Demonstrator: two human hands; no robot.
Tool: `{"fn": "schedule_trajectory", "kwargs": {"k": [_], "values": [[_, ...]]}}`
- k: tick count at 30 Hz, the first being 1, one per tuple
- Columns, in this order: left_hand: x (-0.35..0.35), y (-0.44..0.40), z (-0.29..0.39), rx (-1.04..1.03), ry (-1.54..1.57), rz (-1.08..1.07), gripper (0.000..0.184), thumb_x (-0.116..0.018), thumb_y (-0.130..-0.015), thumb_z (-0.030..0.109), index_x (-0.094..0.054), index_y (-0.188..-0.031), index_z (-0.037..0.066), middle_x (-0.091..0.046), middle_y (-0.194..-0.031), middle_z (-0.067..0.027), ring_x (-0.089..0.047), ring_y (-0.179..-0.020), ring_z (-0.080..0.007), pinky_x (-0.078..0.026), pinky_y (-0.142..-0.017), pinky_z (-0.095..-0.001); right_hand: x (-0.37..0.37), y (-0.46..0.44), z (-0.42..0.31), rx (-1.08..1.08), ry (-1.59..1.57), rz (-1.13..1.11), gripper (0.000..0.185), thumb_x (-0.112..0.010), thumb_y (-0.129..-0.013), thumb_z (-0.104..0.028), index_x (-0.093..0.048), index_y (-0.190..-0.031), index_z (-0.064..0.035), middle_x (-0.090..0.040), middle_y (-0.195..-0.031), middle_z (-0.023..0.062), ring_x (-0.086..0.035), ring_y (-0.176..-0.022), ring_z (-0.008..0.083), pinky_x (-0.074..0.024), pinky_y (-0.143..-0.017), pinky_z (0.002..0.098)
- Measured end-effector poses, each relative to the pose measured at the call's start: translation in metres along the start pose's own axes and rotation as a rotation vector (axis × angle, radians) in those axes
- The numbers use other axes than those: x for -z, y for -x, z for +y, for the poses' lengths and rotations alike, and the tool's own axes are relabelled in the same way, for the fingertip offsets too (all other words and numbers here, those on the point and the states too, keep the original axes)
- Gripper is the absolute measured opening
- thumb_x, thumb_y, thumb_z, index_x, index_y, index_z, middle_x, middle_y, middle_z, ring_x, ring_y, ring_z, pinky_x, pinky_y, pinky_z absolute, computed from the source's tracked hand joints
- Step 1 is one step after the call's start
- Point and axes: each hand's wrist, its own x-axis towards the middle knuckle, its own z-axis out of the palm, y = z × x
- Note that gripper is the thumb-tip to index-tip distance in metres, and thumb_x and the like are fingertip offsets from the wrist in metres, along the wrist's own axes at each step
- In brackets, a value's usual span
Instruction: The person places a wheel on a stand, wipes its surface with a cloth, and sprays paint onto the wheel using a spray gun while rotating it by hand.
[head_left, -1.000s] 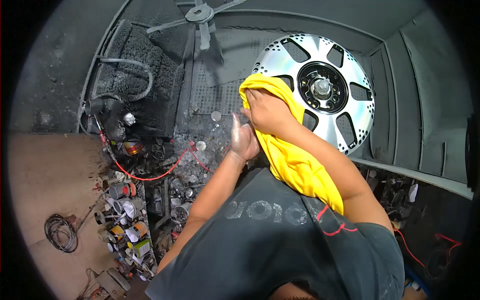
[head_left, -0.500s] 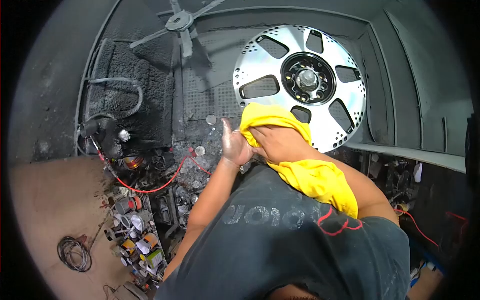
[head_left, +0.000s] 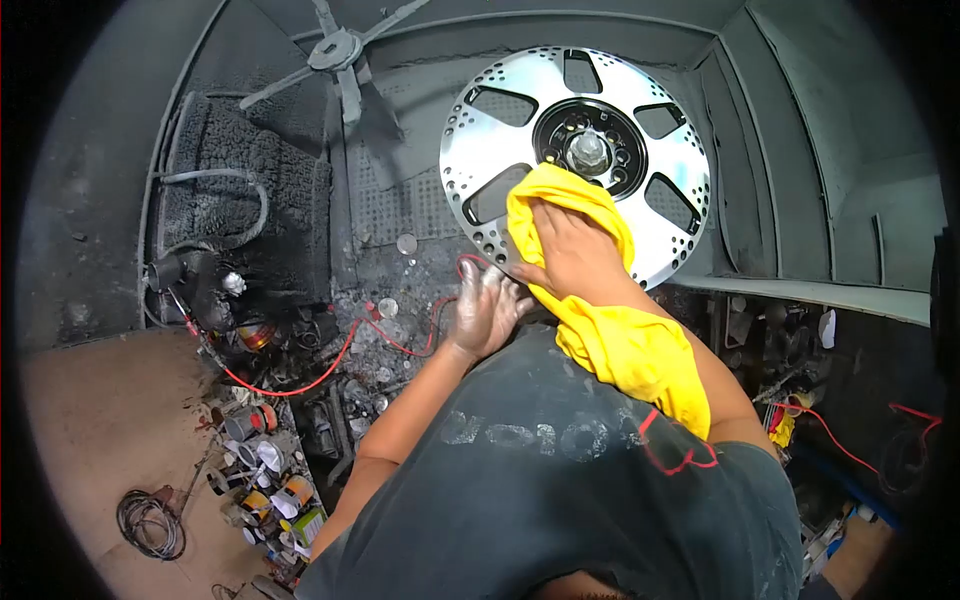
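My right hand presses a yellow cloth on the face of a silver wheel disc, just below its black hub. The rest of the cloth trails down along my right forearm. The disc has several window-like openings and small holes grouped near its edge. A large metal nut sits at its centre. My left hand is palm up below the disc's lower-left edge, fingers spread and greyish, holding nothing. Whether its fingertips touch the disc or cloth, I cannot tell.
Grey booth walls surround the disc. A spoked metal stand is at the upper left, above a rough dark mat. A red hose crosses the dirty floor. Cans and bottles crowd the lower left, beside a coiled cable.
My right hand has slid the cloth upward on the disc toward the hub. My left hand has turned, its fingers now spread below the edge. The whole view has shifted slightly.
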Motion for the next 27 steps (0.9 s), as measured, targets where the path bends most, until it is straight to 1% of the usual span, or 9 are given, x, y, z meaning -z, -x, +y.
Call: {"fn": "schedule_trajectory", "kwargs": {"k": [4, 6, 10, 15, 20, 22, 23, 24, 27], "values": [[0.014, 0.008, -0.001, 0.140, -0.170, -0.137, 0.086, -0.044, -0.095, 0.064, -0.025, -0.153, 0.004, -0.038, -0.153, -0.0113, -0.038, -0.141, -0.0284, -0.031, -0.116, -0.0456, 0.003, 0.011, 0.007, -0.003, -0.147, -0.021, 0.091, -0.064, -0.086, -0.059, -0.039, -0.143, 0.0072, -0.050, -0.142, 0.0223, -0.049, -0.132, 0.0360, -0.0377, -0.110, 0.0446], [0.026, 0.004, 0.013, 0.130, -0.195, -0.148, 0.081, -0.052, -0.093, 0.053, -0.027, -0.153, 0.004, -0.041, -0.150, -0.0119, -0.042, -0.138, -0.0283, -0.034, -0.114, -0.0447, 0.002, 0.032, 0.019, 0.019, 0.102, 0.106, 0.093, -0.065, -0.085, -0.059, -0.037, -0.145, 0.0073, -0.050, -0.142, 0.0240, -0.049, -0.131, 0.0372, -0.0385, -0.110, 0.0446], [0.025, -0.017, 0.060, -0.245, -0.043, 0.066, 0.078, -0.041, -0.097, 0.059, -0.032, -0.149, 0.002, -0.043, -0.149, -0.0133, -0.048, -0.132, -0.0282, -0.040, -0.110, -0.0443, 0.005, 0.011, 0.011, 0.018, 0.029, -0.020, 0.094, -0.066, -0.084, -0.058, -0.039, -0.144, 0.0090, -0.049, -0.141, 0.0257, -0.047, -0.133, 0.0374, -0.0378, -0.111, 0.0433], [0.017, -0.014, 0.067, -0.144, -0.090, 0.113, 0.102, -0.020, -0.092, 0.081, -0.024, -0.154, 0.001, -0.038, -0.153, -0.0140, -0.042, -0.138, -0.0281, -0.037, -0.112, -0.0468, -0.009, -0.052, -0.013, 0.173, -0.031, 0.174, 0.085, -0.064, -0.088, -0.054, -0.043, -0.139, 0.0098, -0.052, -0.138, 0.0260, -0.052, -0.127, 0.0369, -0.0418, -0.107, 0.0414], [0.033, -0.012, 0.054, -0.114, 0.112, 0.112, 0.104, -0.016, -0.090, 0.083, -0.025, -0.154, 0.002, -0.036, -0.156, -0.0151, -0.039, -0.141, -0.0318, -0.035, -0.114, -0.0488, -0.034, -0.095, -0.023, 0.347, -0.144, 0.126, 0.071, -0.058, -0.092, -0.049, -0.051, -0.133, 0.0082, -0.058, -0.132, 0.0256, -0.058, -0.120, 0.0371, -0.0451, -0.103, 0.0425], [0.057, -0.006, 0.047, -0.084, 0.173, -0.172, 0.103, -0.016, -0.089, 0.084, -0.028, -0.154, 0.005, -0.041, -0.153, -0.0158, -0.045, -0.137, -0.0335, -0.038, -0.112, -0.0483, -0.019, -0.058, -0.038, 0.416, -0.128, -0.061, 0.066, -0.063, -0.088, -0.043, -0.054, -0.131, 0.0055, -0.058, -0.131, 0.0247, -0.055, -0.124, 0.0357, -0.0407, -0.108, 0.0427], [0.028, 0.000, 0.049, -0.074, 0.288, 0.046, 0.101, -0.018, -0.089, 0.084, -0.032, -0.153, 0.007, -0.045, -0.150, -0.0165, -0.052, -0.130, -0.0346, -0.041, -0.110, -0.0483, -0.024, -0.041, -0.040, 0.470, -0.108, 0.046, 0.065, -0.064, -0.087, -0.041, -0.054, -0.132, 0.0050, -0.059, -0.130, 0.0248, -0.055, -0.124, 0.0360, -0.0405, -0.108, 0.0426], [0.032, -0.003, 0.044, -0.070, 0.343, -0.022, 0.102, -0.019, -0.088, 0.085, -0.033, -0.152, 0.007, -0.044, -0.151, -0.0164, -0.050, -0.132, -0.0345, -0.038, -0.112, -0.0482, -0.027, -0.033, -0.040, 0.528, -0.085, 0.150, 0.065, -0.064, -0.086, -0.039, -0.053, -0.133, 0.0045, -0.060, -0.129, 0.0248, -0.056, -0.124, 0.0363, -0.0404, -0.108, 0.0424], [0.017, -0.003, 0.026, -0.081, 0.372, 0.080, 0.109, -0.020, -0.085, 0.087, -0.029, -0.153, 0.003, -0.038, -0.155, -0.0162, -0.037, -0.142, -0.0343, -0.027, -0.120, -0.0493, -0.037, -0.064, -0.036, 0.315, -0.251, 0.052, 0.065, -0.061, -0.090, -0.037, -0.050, -0.136, 0.0070, -0.055, -0.137, 0.0257, -0.054, -0.126, 0.0375, -0.0427, -0.106, 0.0424]]}}
